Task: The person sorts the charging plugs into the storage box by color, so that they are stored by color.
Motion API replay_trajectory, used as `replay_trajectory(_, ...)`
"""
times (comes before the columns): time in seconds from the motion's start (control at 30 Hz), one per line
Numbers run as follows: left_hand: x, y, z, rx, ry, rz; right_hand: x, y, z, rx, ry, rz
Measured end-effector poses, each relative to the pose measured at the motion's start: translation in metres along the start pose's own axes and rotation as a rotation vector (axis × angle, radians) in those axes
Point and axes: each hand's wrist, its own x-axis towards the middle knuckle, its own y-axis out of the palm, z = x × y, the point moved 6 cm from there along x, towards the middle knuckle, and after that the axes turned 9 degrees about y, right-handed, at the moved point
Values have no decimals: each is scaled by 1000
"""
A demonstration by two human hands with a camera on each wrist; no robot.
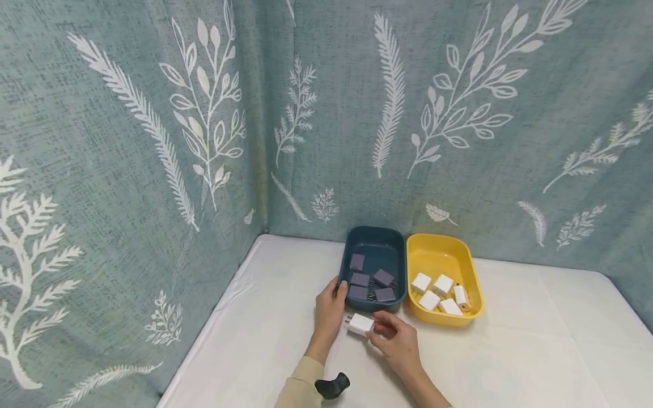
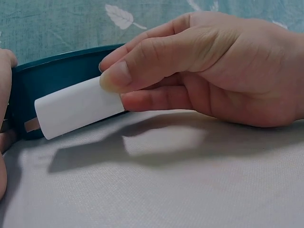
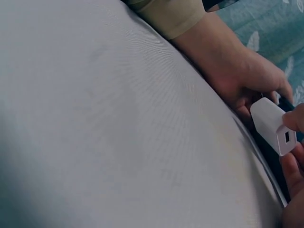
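My right hand [image 1: 398, 343] pinches a white USB charger [image 1: 361, 324] by one end, with thumb and fingertips, in front of the blue bin [image 1: 377, 306]. The charger's metal prongs point left, towards my left hand [image 1: 329, 309]. In the left wrist view the white charger [image 2: 78, 107] hangs close over the table and throws a shadow. The right wrist view shows the USB port on the charger's [image 3: 270, 121] near end. My left hand grips the blue bin's front left corner, thumb at the rim. Several dark purple chargers [image 1: 359, 279] lie inside that bin.
Right beside the blue bin stands a yellow bin [image 1: 444, 319] with several white chargers [image 1: 442, 284] in it. Both stand on a white-covered table [image 1: 541, 340] near the patterned curtain [image 1: 347, 113]. A black device [image 1: 333, 386] sits at the left sleeve.
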Motion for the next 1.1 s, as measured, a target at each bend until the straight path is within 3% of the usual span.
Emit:
replay_trajectory(0.43, 1, -1, -1, -3, -1, -4, -4, -8, 1, 3, 5, -30)
replay_trajectory(0.87, 1, 0, -1, 4, -13, -5, -6, -12, 1, 32, 42, 9)
replay_trajectory(1.1, 0, 0, -1, 1, 1, 4, -4, -8, -2, -72, 17, 56)
